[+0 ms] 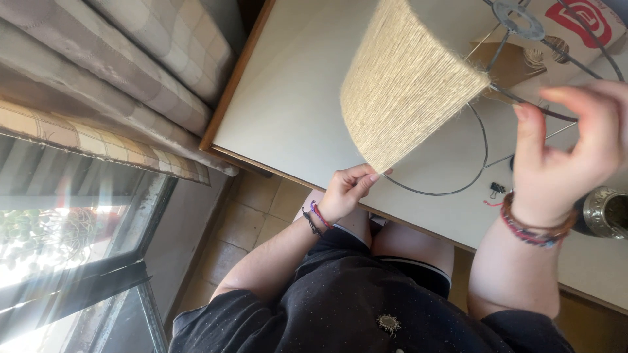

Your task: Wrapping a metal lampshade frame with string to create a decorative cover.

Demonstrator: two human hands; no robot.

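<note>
Left hand (345,191): fingers curled together, fingertips pinching the near lower edge of the twine-wrapped lampshade section (405,85), just above the tabletop's near edge. Bracelets at the wrist.

Right hand (566,153): raised on the right, fingers loosely spread and partly blurred; index finger and thumb close around the wire rim at the lampshade frame's (484,140) right side. Whether they grip the wire firmly or only touch it cannot be told. Beaded bracelets at the wrist.

Lampshade frame: bare grey wire rings and struts, held above the pale tabletop (288,98), tilted on its side. The long axis runs from the near left up to the far right, the wide ring toward the person, the small fitting ring (519,18) at the far right. Twine strands run along that axis and cover the left part only.

Nearby: black binder clip (497,189) on the tabletop below the frame; embossed metal cup (605,212) at the right edge; checked curtain (124,72) on the left.
</note>
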